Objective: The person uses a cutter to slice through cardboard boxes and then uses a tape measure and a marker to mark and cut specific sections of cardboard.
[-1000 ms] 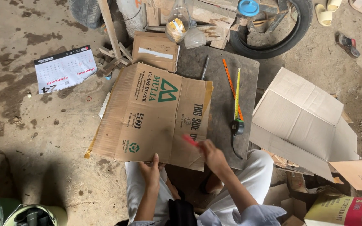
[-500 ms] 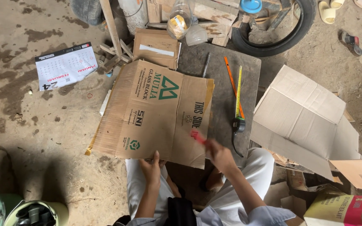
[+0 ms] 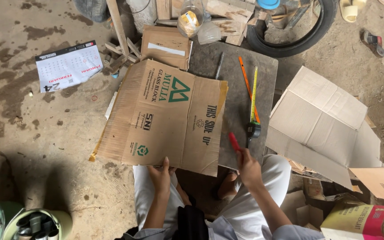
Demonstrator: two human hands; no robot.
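Flattened brown cardboard sheet (image 3: 165,118) with green triangle logo and dark print lay across the grey bench (image 3: 245,75), long axis running away from the person, near edge pinched by the left hand (image 3: 162,174). Right hand (image 3: 248,166) was closed around a red marker (image 3: 234,142), tip pointing up-left, just off the sheet's right edge. A white calendar sheet (image 3: 67,66) lay on the floor far left, a plain open carton (image 3: 321,124) at right, a yellow-red box (image 3: 356,222) bottom right, a yellow tape measure (image 3: 253,100) on the bench.
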